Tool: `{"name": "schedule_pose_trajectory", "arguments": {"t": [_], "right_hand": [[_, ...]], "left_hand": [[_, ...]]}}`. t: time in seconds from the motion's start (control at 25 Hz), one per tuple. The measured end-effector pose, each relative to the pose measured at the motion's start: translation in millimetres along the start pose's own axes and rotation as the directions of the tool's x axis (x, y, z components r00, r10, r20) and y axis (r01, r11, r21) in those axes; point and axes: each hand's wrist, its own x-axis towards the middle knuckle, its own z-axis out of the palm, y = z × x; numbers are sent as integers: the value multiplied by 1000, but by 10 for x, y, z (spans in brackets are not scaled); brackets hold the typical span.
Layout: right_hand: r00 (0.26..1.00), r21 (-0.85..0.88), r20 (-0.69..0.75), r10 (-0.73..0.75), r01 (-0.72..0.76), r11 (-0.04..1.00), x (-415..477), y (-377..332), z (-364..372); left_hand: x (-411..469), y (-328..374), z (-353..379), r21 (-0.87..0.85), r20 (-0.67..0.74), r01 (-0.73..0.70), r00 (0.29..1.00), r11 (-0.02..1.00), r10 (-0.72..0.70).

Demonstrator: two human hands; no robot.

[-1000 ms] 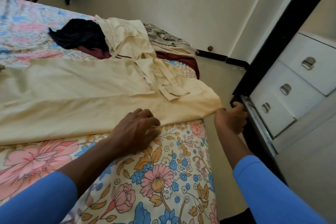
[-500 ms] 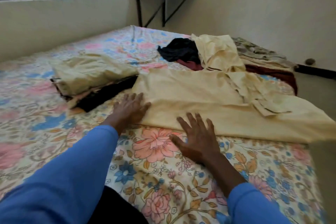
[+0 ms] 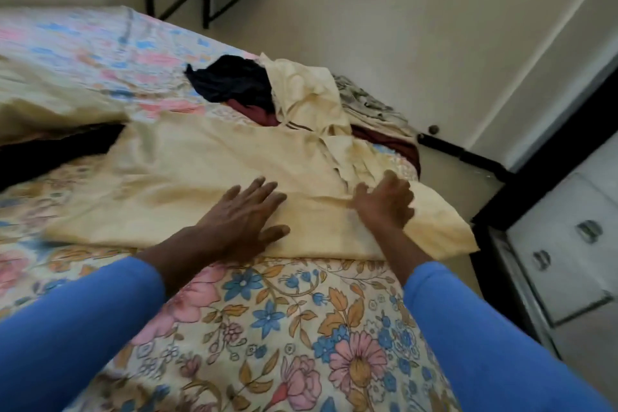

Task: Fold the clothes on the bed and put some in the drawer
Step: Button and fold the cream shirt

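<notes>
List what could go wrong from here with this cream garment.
1. The wide cream-yellow cloth garment overhangs the floral bedsheet's right edge past the right hand; it could slide off.
2. Loose cream flaps bunched by that hand may get folded in creased.
3. The unfolded heap of dark and cream clothes lies against its far edge and might drag along.

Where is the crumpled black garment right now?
Head view, upper middle: the black garment lies on the bed, just left of the bunched cream cloth.

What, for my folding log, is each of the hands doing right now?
Left hand: open, flat on the cream cloth.
Right hand: open, spread on the same cloth.
</notes>
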Motion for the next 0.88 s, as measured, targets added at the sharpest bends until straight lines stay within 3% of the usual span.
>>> {"name": "schedule_pose_trajectory", "arguments": {"t": [0.08, 0.16, 0.32, 0.44, 0.52, 0.56, 0.6, 0.64, 0.68, 0.72, 0.76, 0.8, 0.84, 0.88], "right_hand": [[964, -72, 175, 201, -191, 979, 377, 183, -101], [936, -113, 306, 177, -149, 982, 592, 347, -121], [919, -133, 355, 170, -130, 982, 721, 470, -167], [922, 35, 367, 123, -146, 989, 693, 480, -221], [928, 277, 305, 213, -300, 913, 596, 443, -433], [895, 520, 337, 292, -436, 735, 540, 410, -552], [830, 730, 441, 342, -553, 402, 422, 353, -644], [779, 798, 576, 248, -602, 36, 194, 287, -746], [749, 746, 656, 89, -627, -222, -118, 196, -821], [721, 665, 691, -52, -662, -345, -448, 92, -849], [680, 598, 711, -180, -719, -354, -799, -39, -875], [624, 556, 736, -262, -778, -293, -1068, -157, -797], [563, 525, 765, -312, -826, -205, -1313, -271, -686], [514, 512, 798, -315, -854, -97, -1506, -366, -558]], "left_hand": [[71, 38, 191, -15, -12, 55, 998, 998, -55], [106, 53, 296, -3, -80, 83, 993, 997, -83], [120, 84, 325, 2, -104, 72, 992, 997, -71], [106, 102, 328, 16, -101, 71, 992, 997, -69], [102, 100, 321, 36, -115, 76, 991, 996, -71], [102, 99, 299, 59, -116, 76, 991, 995, -69], [98, 88, 286, 74, -110, 74, 992, 995, -66], [79, 99, 268, 97, -114, 75, 991, 993, -63], [62, 119, 247, 91, -135, 88, 988, 992, -75], [41, 170, 173, 31, -154, 112, 982, 993, -106], [38, 223, 57, -158, -185, 132, 969, 978, -161], [26, 265, -93, -501, -144, 159, 954, 851, -263], [13, 289, -222, -841, 24, 191, 948, 506, -317], [-10, 287, -364, -956, 228, 264, 944, 131, -238]]}}
